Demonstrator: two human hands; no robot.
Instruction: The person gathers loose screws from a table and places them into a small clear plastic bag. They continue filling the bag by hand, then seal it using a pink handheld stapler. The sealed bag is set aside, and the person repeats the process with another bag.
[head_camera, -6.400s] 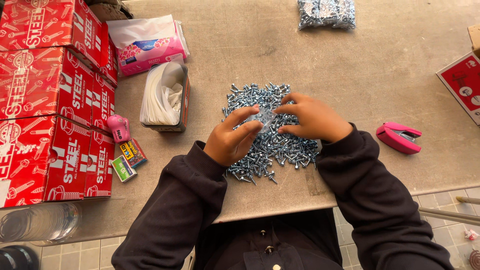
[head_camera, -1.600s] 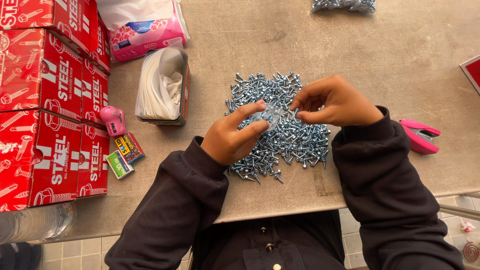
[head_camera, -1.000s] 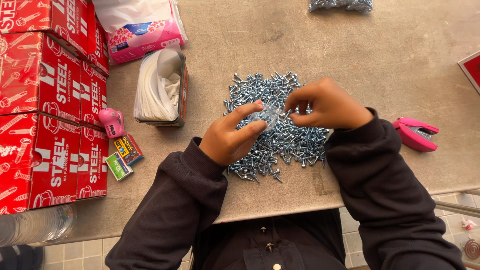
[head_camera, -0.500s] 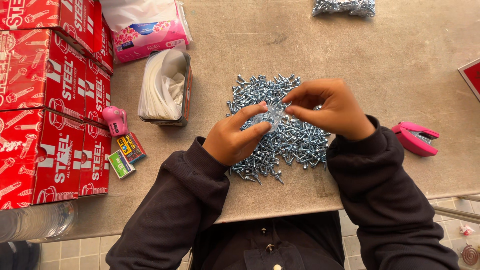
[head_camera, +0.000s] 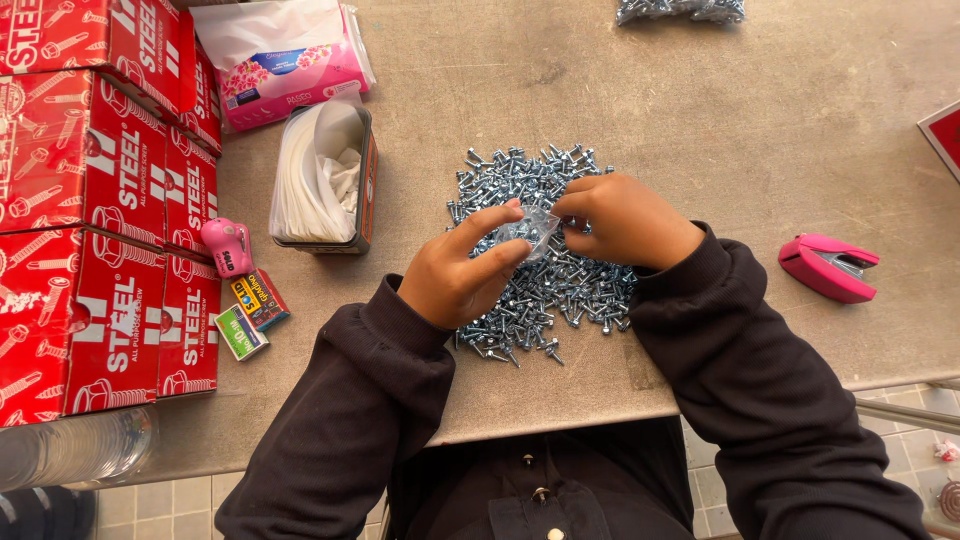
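Screw pile (head_camera: 540, 260) lay mid-surface (head_camera: 720, 130), near the front edge. Left hand (head_camera: 455, 275) and right hand (head_camera: 620, 220) sat over the pile, a small plastic bag (head_camera: 530, 228) pinched between them. Left of the pile: open box of bags (head_camera: 325, 180), tissue pack (head_camera: 290, 65) behind it. Stacked cartons (head_camera: 100, 200) lined the far left edge; tape dispenser (head_camera: 228, 247) and two small boxes (head_camera: 250, 315) lay just beside them. Stapler (head_camera: 828, 267) lay well right of the pile. Bagged screws (head_camera: 680, 10) sat at the back edge.

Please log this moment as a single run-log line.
left hand: holds small clear bag | right hand: fingertips at bag | under: screw pile | table | pink stapler right
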